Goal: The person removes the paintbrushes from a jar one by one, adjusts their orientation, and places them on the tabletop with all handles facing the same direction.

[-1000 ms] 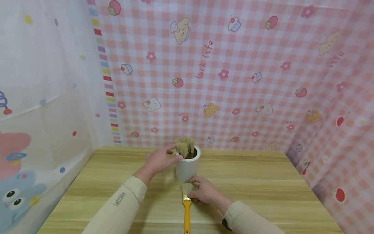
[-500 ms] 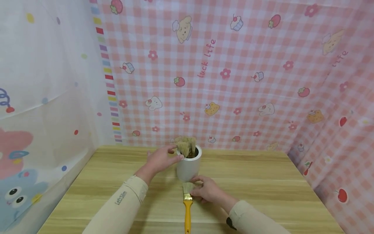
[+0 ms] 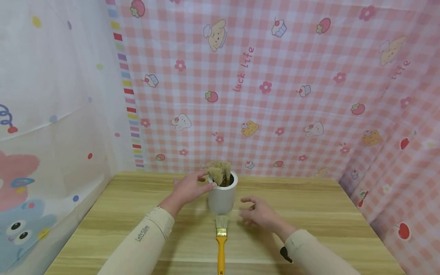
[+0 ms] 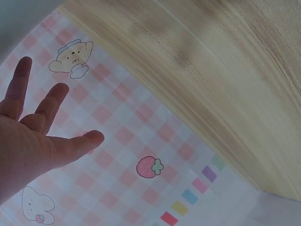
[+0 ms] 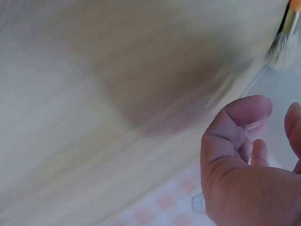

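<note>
A white cup (image 3: 221, 200) stands upright on the table with several bristle-ended paintbrushes (image 3: 217, 175) in it, bristles up. My left hand (image 3: 189, 188) is at its left side, thumb tip at the near rim and forefinger by the brushes. In the left wrist view, the left hand's fingers (image 4: 49, 106) are spread apart. A paintbrush with a yellow handle (image 3: 221, 254) lies in front of the cup, bristles pointing towards it. My right hand (image 3: 262, 215) is right of this brush, apart from it, fingers loosely bent and holding nothing, as the right wrist view also shows.
The wood-grain table (image 3: 302, 198) extends to both sides of the cup. A pink checked cloth (image 3: 292, 126) hangs behind and at the right, and a white printed cloth (image 3: 68, 133) hangs at the left.
My right hand has moved right, away from the brush's bristles and the cup's foot. The brush and cup have stayed in place, and my left hand has kept its position at the rim.
</note>
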A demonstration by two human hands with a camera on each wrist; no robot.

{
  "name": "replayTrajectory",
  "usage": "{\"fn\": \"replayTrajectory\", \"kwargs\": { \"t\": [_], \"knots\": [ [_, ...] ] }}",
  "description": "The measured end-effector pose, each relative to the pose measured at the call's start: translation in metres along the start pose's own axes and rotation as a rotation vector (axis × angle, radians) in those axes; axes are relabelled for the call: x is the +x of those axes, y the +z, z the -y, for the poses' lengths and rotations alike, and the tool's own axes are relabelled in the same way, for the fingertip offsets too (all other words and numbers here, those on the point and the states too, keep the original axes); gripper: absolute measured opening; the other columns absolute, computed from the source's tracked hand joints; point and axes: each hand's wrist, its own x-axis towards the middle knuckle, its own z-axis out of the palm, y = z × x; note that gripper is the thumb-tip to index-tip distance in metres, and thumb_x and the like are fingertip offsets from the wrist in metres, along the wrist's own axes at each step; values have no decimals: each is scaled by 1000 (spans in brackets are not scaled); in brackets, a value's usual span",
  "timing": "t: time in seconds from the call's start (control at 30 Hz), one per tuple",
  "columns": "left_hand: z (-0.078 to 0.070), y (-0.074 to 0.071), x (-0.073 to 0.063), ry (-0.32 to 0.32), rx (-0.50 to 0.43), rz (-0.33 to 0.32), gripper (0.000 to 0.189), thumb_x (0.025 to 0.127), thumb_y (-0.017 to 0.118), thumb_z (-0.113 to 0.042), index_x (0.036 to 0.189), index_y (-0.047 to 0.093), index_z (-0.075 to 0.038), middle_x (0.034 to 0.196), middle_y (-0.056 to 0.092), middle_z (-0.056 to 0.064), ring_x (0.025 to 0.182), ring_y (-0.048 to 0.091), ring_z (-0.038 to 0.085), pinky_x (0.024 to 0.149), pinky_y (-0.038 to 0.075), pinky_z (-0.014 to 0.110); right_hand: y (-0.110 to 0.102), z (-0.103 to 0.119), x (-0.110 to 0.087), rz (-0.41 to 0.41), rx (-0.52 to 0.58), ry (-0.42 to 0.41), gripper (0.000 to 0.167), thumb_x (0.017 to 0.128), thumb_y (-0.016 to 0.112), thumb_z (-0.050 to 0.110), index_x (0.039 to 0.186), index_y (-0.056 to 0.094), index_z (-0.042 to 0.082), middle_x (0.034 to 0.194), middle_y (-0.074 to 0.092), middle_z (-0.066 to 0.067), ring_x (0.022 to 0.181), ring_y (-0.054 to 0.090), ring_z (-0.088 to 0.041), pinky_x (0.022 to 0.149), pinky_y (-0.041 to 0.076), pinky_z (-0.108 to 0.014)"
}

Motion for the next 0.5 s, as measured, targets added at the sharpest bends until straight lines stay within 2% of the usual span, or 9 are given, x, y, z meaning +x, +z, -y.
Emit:
{"fn": "replayTrajectory", "kwargs": {
  "t": [0.5],
  "knots": [
    [-2,0,0,-19,5,4,73,100,68,-59,160,52,-22,148,68,9,148,54,41,123,4,84,-36,8,15,-69,64,5,56,103,74,23,154,54,11,117,70,-15,100,68,-31,80,60,-42]
  ]
}}
